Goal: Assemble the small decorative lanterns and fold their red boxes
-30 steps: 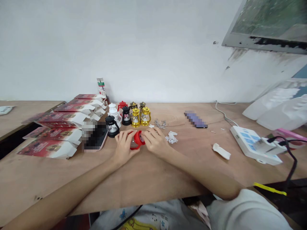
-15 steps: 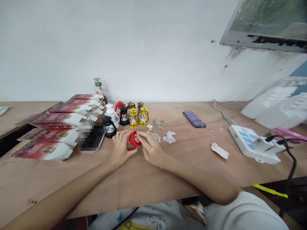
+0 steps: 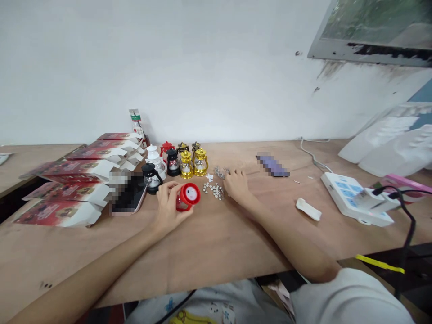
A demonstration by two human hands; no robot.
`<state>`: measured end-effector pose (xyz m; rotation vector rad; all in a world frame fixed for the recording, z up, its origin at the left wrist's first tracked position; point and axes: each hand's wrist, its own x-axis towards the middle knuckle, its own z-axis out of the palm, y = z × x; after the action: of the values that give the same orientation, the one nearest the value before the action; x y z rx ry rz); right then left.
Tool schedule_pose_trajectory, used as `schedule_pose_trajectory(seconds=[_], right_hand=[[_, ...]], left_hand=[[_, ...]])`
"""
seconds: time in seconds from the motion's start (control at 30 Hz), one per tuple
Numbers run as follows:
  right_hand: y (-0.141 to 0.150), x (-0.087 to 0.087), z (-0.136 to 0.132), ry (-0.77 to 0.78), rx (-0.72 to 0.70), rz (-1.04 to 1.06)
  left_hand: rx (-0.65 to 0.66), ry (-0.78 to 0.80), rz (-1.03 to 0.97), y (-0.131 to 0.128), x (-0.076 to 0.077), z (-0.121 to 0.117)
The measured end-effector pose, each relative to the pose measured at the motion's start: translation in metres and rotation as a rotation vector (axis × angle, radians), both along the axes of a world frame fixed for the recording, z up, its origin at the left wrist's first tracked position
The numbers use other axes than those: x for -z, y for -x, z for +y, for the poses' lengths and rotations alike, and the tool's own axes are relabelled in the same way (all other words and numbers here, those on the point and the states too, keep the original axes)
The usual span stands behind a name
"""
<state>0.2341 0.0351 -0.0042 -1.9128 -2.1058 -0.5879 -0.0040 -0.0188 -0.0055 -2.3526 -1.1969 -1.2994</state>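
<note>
"The right hand [image 3: 236,185] has moved from the red lantern [image 3: 189,195] to beside the metal bits [image 3: 220,173]. Grasping anything?"

"Can't tell. The left hand [image 3: 168,204] grips the lantern, tilted, nearer than the gold lanterns [image 3: 200,164]."

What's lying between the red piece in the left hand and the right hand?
In the head view, small round discs lie scattered on the table between the red piece and right hand.
</note>
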Motion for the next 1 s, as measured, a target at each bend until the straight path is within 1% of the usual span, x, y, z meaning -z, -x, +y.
schedule_pose_trajectory(seconds=[0.1,0.23,0.3,0.37,0.43,0.47,0.5,0.53,0.57,0.6,0.63,0.7,0.73,0.77,0.8,0.83,0.87,0.93,1.0], right_hand=[[-0.003,0.001,0.003,0.057,-0.018,-0.037],[-0.004,0.001,0.006,0.046,-0.048,-0.039],[-0.007,0.000,0.007,0.030,-0.027,-0.028],[-0.011,-0.003,0.007,-0.027,0.028,0.009],[-0.013,-0.006,0.005,-0.152,0.056,0.110],[-0.013,-0.007,0.003,-0.223,0.035,0.196],[-0.010,-0.007,0.001,-0.280,-0.014,0.309],[-0.006,-0.007,-0.002,-0.304,-0.088,0.447],[0.000,-0.007,-0.005,-0.284,-0.171,0.596],[0.006,-0.006,-0.008,-0.229,-0.244,0.751],[0.014,-0.006,-0.012,-0.140,-0.294,0.896],[0.027,-0.005,-0.020,0.102,-0.309,1.097],[0.033,-0.005,-0.023,0.225,-0.284,1.133],[0.037,-0.005,-0.027,0.326,-0.252,1.121],[0.039,-0.006,-0.030,0.395,-0.222,1.068],[0.041,-0.006,-0.032,0.425,-0.200,0.982],[0.042,-0.007,-0.035,0.416,-0.191,0.883],[0.042,-0.008,-0.039,0.321,-0.218,0.707],[0.043,-0.010,-0.044,0.229,-0.306,0.627]], left_hand=[[0.039,-0.001,0.007,0.000,0.003,0.001],[0.056,-0.001,-0.007,0.000,0.002,0.002],[0.064,0.012,-0.024,0.000,-0.001,0.001],[0.060,0.023,-0.052,0.000,-0.004,0.001],[0.042,0.024,-0.101,0.001,-0.007,0.001],[0.036,0.023,-0.129,0.002,-0.009,0.001],[0.036,0.024,-0.158,0.004,-0.010,0.001],[0.045,0.027,-0.184,0.006,-0.011,0.002],[0.058,0.038,-0.209,0.009,-0.011,0.002],[0.073,0.061,-0.235,0.011,-0.011,0.002],[0.083,0.092,-0.266,0.014,-0.011,0.002],[0.079,0.161,-0.346,0.020,-0.009,0.002],[0.064,0.193,-0.388,0.022,-0.008,0.002],[0.047,0.218,-0.423,0.024,-0.007,0.002],[0.030,0.239,-0.449,0.026,-0.005,0.001],[0.015,0.256,-0.466,0.027,-0.004,0.001],[0.003,0.271,-0.477,0.027,-0.004,0.000],[-0.011,0.288,-0.500,0.027,-0.002,-0.001],[-0.013,0.296,-0.530,0.026,-0.002,-0.001]])
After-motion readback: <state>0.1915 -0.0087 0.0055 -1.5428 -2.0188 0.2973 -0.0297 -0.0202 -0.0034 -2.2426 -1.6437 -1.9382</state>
